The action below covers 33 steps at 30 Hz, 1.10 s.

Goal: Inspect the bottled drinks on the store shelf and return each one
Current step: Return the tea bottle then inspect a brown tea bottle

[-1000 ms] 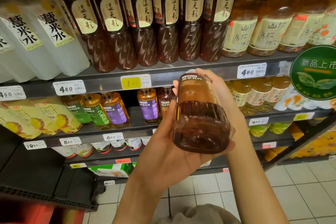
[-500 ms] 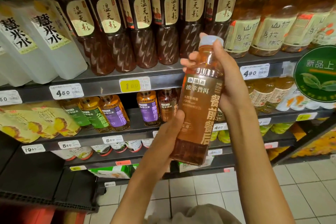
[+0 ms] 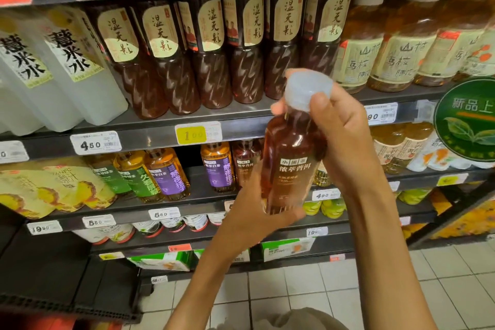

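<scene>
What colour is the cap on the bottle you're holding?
Pale translucent white cap, seen in the head view.

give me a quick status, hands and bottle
Left hand grips the base of the brown tea bottle. Right hand holds its neck by the pale cap. Bottle upright, off the shelf. Nothing in the way.

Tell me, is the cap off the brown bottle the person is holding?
No, the pale cap sits on the brown bottle, held by the right hand up top and the left hand below.
</scene>
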Each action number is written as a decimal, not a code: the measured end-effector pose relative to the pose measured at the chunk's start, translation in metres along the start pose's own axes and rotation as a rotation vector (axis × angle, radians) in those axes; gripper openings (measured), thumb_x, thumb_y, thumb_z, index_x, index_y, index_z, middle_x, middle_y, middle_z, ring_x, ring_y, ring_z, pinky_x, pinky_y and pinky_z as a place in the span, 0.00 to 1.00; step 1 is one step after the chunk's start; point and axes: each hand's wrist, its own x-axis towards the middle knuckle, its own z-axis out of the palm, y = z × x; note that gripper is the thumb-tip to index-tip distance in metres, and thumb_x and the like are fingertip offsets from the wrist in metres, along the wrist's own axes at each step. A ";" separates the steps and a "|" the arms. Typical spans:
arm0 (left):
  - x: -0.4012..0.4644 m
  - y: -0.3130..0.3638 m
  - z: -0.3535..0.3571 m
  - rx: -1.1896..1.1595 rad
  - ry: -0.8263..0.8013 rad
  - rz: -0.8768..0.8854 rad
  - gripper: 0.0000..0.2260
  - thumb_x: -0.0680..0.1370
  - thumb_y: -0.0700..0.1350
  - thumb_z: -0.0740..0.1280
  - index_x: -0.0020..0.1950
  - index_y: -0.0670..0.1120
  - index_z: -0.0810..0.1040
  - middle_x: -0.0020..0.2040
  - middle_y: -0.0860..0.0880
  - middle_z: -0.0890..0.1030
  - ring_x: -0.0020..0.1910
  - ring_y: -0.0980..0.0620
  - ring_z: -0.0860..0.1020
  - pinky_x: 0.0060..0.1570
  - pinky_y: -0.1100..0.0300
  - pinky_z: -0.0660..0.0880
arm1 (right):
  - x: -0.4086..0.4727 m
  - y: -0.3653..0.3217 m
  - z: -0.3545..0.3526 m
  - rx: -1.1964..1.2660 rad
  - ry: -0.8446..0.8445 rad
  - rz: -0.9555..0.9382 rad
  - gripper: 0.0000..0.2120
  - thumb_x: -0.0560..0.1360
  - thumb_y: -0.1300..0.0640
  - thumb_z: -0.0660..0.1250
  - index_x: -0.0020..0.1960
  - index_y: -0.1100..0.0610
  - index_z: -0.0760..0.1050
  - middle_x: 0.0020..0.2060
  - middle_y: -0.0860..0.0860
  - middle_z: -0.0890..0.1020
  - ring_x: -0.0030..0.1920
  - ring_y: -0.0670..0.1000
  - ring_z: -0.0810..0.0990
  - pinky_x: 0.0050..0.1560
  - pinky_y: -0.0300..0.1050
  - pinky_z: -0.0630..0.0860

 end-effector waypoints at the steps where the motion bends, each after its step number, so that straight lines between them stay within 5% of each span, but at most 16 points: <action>1: 0.003 -0.004 0.001 0.019 0.022 0.011 0.31 0.65 0.51 0.77 0.62 0.63 0.64 0.51 0.73 0.77 0.53 0.71 0.76 0.47 0.77 0.72 | -0.002 0.001 -0.001 -0.003 -0.049 -0.003 0.22 0.72 0.41 0.69 0.61 0.52 0.76 0.47 0.52 0.85 0.48 0.51 0.83 0.47 0.45 0.79; 5: 0.011 -0.007 -0.001 -0.009 0.177 0.043 0.29 0.65 0.35 0.77 0.63 0.48 0.73 0.49 0.58 0.80 0.49 0.73 0.76 0.45 0.79 0.71 | -0.009 0.000 -0.008 -0.088 -0.286 -0.026 0.24 0.66 0.45 0.76 0.60 0.51 0.78 0.53 0.52 0.82 0.55 0.59 0.80 0.55 0.58 0.77; 11: 0.006 -0.002 -0.019 -0.001 0.180 0.112 0.28 0.64 0.35 0.78 0.55 0.57 0.73 0.50 0.59 0.79 0.53 0.67 0.77 0.48 0.74 0.74 | -0.011 -0.003 -0.010 -0.062 -0.416 -0.054 0.23 0.64 0.50 0.78 0.57 0.52 0.78 0.52 0.55 0.82 0.55 0.62 0.80 0.56 0.59 0.76; 15: -0.007 -0.001 -0.025 -0.170 -0.040 0.047 0.24 0.61 0.48 0.80 0.55 0.57 0.79 0.52 0.51 0.83 0.53 0.51 0.81 0.50 0.60 0.78 | -0.005 -0.004 -0.008 0.098 -0.267 -0.048 0.26 0.65 0.43 0.76 0.56 0.55 0.73 0.46 0.53 0.81 0.49 0.58 0.80 0.50 0.57 0.77; 22: -0.017 -0.002 -0.014 -0.405 -0.145 -0.183 0.29 0.56 0.70 0.74 0.53 0.60 0.80 0.51 0.53 0.84 0.51 0.53 0.82 0.47 0.64 0.77 | 0.005 0.013 -0.013 0.369 0.151 0.146 0.21 0.76 0.42 0.60 0.57 0.58 0.71 0.38 0.52 0.83 0.43 0.52 0.83 0.49 0.48 0.78; 24: -0.016 -0.003 -0.012 -0.419 -0.105 -0.213 0.32 0.58 0.72 0.72 0.57 0.57 0.79 0.51 0.51 0.84 0.50 0.53 0.82 0.45 0.64 0.77 | 0.006 0.017 -0.012 0.385 0.252 0.178 0.18 0.76 0.43 0.61 0.56 0.57 0.72 0.36 0.51 0.81 0.40 0.51 0.81 0.46 0.47 0.77; 28: -0.019 0.008 -0.012 -0.357 -0.041 -0.122 0.17 0.67 0.67 0.64 0.51 0.63 0.79 0.48 0.54 0.84 0.48 0.54 0.83 0.41 0.68 0.77 | 0.004 0.017 -0.012 0.375 0.349 0.192 0.18 0.78 0.44 0.61 0.57 0.57 0.72 0.36 0.50 0.81 0.39 0.50 0.81 0.41 0.45 0.79; 30: -0.022 0.009 -0.011 -0.400 -0.039 -0.125 0.20 0.68 0.67 0.63 0.53 0.59 0.80 0.48 0.51 0.84 0.47 0.53 0.83 0.42 0.65 0.78 | 0.004 0.015 -0.013 0.360 0.330 0.189 0.18 0.78 0.42 0.59 0.56 0.56 0.74 0.37 0.51 0.82 0.42 0.51 0.83 0.42 0.46 0.79; 33: -0.023 0.013 -0.008 -0.823 -0.196 -0.198 0.30 0.70 0.62 0.69 0.63 0.42 0.77 0.48 0.41 0.83 0.39 0.47 0.83 0.35 0.58 0.79 | 0.005 0.012 -0.015 0.375 0.249 0.177 0.23 0.79 0.41 0.53 0.55 0.56 0.77 0.40 0.53 0.84 0.48 0.55 0.83 0.48 0.48 0.80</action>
